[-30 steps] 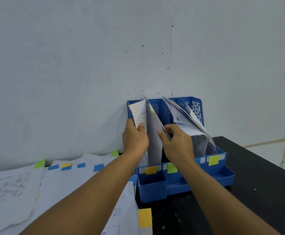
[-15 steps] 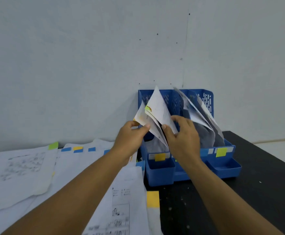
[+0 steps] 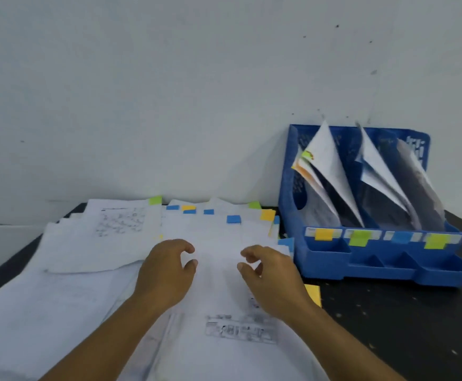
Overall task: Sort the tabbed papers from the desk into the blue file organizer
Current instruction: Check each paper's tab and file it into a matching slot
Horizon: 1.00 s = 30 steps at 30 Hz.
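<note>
1. Both hands had left the organizer and were over the desk papers: left hand (image 3: 166, 273) and right hand (image 3: 273, 276) hovered side by side, fingers loosely curled, holding nothing.
2. Half a second before, both hands were pinching sheets in the leftmost slot; those sheets now stood unheld. Judgement: one sheet was filed, and the next pick-up was starting.
3. Tabbed papers (image 3: 202, 235) lay spread across the black desk (image 3: 389, 325), overlapping; the sheet count could not be told.
4. Visible tabs on the loose papers, approximately: two green, about four blue at the far edge plus one by the organizer, two yellow at the far edge, and one yellow tab (image 3: 314, 294) near the right wrist.
5. Blue file organizer (image 3: 361, 273) stood at the far right against the wall (image 3: 169, 92), with four label tabs on its front: yellow, green, blue, yellow-green.
6. Leaning paper bundles occupied at least three slots; the exact number was unclear.
</note>
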### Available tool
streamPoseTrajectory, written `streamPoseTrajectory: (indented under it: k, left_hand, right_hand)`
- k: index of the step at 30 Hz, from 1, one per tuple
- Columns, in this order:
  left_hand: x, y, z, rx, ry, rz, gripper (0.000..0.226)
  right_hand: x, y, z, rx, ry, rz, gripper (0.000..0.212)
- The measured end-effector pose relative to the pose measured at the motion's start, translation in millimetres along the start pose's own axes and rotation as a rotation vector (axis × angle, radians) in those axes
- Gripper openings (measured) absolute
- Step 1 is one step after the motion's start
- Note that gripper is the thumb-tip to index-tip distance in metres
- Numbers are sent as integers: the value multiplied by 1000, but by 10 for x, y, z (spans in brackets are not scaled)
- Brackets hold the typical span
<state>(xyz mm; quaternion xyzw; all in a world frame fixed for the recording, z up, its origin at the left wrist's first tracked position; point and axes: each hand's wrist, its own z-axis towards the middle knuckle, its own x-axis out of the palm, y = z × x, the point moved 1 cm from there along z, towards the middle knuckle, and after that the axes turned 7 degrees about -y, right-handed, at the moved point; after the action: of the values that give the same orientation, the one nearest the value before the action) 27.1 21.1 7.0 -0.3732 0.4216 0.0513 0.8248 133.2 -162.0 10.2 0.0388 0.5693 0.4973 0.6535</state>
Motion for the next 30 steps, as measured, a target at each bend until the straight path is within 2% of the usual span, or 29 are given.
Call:
streamPoseTrajectory:
  k: [5,9,12,16,20,23,25,28,30]
  left_hand:
    - [-83,468,28,-138,-168,97,46]
    - [-62,652,73,-231,-99,90,70]
    - [-87,659,120,-228,-82,235,57]
    - [-109,674,133,-124,-188,406,26]
    - [-164,539,77,-14,-337,321,16]
    - [-164,356,-43,73,-354,30,11]
    - [-123,186,-170,172,-259,-144,13]
    - [-42,-44,-388,278,-67,-276,17]
    - [16,-159,-503,340,42,-319,17]
  right_hand:
    - [310,122,-14,-68,77,-30,33]
    - [472,15,-101,-139,40,-54,32]
    - [545,-53,-155,-198,6,-61,29]
    - [558,-25,-172,-223,-2,-66,30]
    - [513,8,-155,-188,4,-18,31]
    - [390,95,-82,-31,-28,162,25]
    - [298,183,-10,204,16,355,26]
    - [221,248,92,612,170,842,38]
    - [185,199,123,710,227,996,41]
